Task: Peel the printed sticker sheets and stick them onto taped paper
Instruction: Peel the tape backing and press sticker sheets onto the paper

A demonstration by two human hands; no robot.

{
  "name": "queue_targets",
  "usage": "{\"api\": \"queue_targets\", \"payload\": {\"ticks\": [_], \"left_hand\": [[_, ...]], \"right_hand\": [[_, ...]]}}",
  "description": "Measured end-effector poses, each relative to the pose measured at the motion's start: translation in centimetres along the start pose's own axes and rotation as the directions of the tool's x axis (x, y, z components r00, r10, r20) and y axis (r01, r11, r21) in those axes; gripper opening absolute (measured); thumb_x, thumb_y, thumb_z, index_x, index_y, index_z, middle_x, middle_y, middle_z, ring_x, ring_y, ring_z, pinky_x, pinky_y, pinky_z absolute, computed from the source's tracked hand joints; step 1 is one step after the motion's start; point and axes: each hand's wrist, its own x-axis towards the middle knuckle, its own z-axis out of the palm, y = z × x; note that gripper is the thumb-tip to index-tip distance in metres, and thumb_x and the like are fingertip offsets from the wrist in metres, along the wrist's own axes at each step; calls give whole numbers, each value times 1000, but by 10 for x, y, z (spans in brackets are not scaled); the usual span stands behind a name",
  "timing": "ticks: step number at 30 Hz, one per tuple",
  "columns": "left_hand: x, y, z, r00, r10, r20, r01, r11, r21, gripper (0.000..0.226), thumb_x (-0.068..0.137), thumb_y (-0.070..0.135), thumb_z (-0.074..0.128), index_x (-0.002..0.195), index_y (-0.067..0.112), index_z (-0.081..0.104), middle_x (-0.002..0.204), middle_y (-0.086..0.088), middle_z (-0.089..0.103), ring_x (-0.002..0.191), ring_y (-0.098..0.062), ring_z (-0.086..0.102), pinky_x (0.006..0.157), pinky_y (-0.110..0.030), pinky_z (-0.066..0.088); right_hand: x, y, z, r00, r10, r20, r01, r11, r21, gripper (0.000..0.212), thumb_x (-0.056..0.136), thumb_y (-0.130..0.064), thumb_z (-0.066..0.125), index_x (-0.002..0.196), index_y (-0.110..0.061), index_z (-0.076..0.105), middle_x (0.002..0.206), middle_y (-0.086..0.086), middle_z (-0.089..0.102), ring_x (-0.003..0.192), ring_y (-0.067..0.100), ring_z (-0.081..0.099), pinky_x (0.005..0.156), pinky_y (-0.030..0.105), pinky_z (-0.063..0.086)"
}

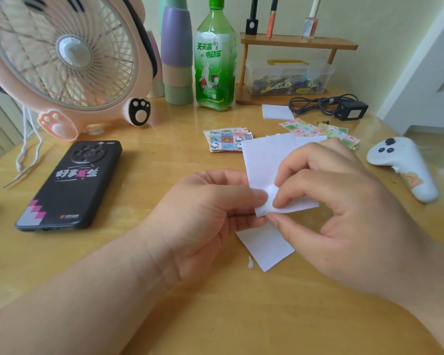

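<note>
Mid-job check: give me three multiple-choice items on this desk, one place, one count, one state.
1. The black phone with pink pixel print lies:
A. on the wooden table, left of the left hand
B. on a chair
C. in a drawer

2. How many small cosmetic bottles stand on the brown wooden shelf?
A. two
B. three
C. five

3. The white paper sheet is:
A. lying untouched
B. pinched at its lower corner by left hand and right hand
C. crumpled into a ball

Answers: 1 A, it lies left of that hand; 2 B, black, orange and pale pink; 3 B, both hands' fingertips meet there.
</note>
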Motion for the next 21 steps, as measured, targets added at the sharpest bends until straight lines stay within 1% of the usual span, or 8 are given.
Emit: {"api": "queue_targets", "payload": {"ticks": [6, 9, 11, 13, 15, 16, 18, 21], "left_hand": [[1, -1, -3, 981, 194, 7, -193, 973, 130, 13, 70, 2, 73, 74, 13, 79, 76, -15, 74, 63, -21, 65, 68, -28, 56], [0, 1, -4, 969, 245, 31, -246, 952, 181, 14, 71, 3, 72, 74, 14, 79, 68, -10, 71, 60, -18, 62, 64, -24, 52], [0, 2, -5, 968, 249, 34, -251, 949, 192, 13, 70, 3, 72, 73, 14, 78, 67, -10, 70, 59, -19, 60, 62, -23, 51], [1, 2, -5, 969, 242, 42, -245, 946, 212, 12, 70, 3, 72, 73, 14, 77, 67, -11, 69, 59, -20, 59, 63, -25, 51], [1, 0, -5, 973, 222, 61, -230, 946, 230, 12, 71, 3, 72, 73, 14, 77, 70, -13, 70, 61, -23, 59, 67, -32, 50], [1, -1, -5, 976, 206, 65, -216, 949, 229, 11, 71, 4, 72, 74, 13, 77, 74, -18, 71, 64, -26, 60, 69, -35, 49], [2, -2, -5, 983, 175, 52, -183, 958, 222, 9, 72, 5, 72, 75, 12, 77, 87, -26, 73, 72, -29, 64, 71, -37, 50], [3, -1, -6, 986, 163, 34, -167, 964, 205, 11, 73, 6, 70, 70, 15, 76, 85, -23, 74, 66, -28, 64, 55, -25, 50]], "right_hand": [[0, -6, 0, 989, 135, -67, -134, 991, 27, 37, 71, -19, 85, 94, -14, 56, 109, 0, 54, 108, 22, 52, 91, 20, 37], [1, -12, 1, 953, 281, -114, -272, 959, 84, 59, 67, -36, 87, 111, -23, 51, 119, -4, 52, 113, 11, 53, 94, 11, 37], [1, -14, 1, 895, 444, -37, -427, 879, 210, 81, 60, -45, 87, 126, -36, 42, 127, -13, 54, 117, 2, 55, 96, 19, 44], [2, -10, 1, 832, 532, 158, -547, 737, 396, 95, 58, -44, 89, 137, -43, 35, 130, -13, 60, 117, 7, 62, 96, 36, 52], [4, -6, 1, 795, 464, 391, -606, 568, 557, 89, 66, -26, 87, 142, -32, 40, 128, -6, 68, 115, 15, 68, 100, 48, 52], [5, -6, 1, 789, 412, 456, -615, 538, 577, 81, 70, -17, 83, 141, -26, 44, 127, -4, 70, 116, 16, 68, 102, 49, 51], [5, -7, 1, 788, 389, 478, -615, 544, 571, 78, 71, -12, 81, 139, -26, 47, 125, -4, 71, 115, 16, 68, 100, 48, 53], [4, -7, 1, 798, 412, 440, -603, 536, 591, 87, 66, -18, 87, 137, -42, 41, 122, -4, 71, 109, 21, 71, 96, 52, 55]]}}
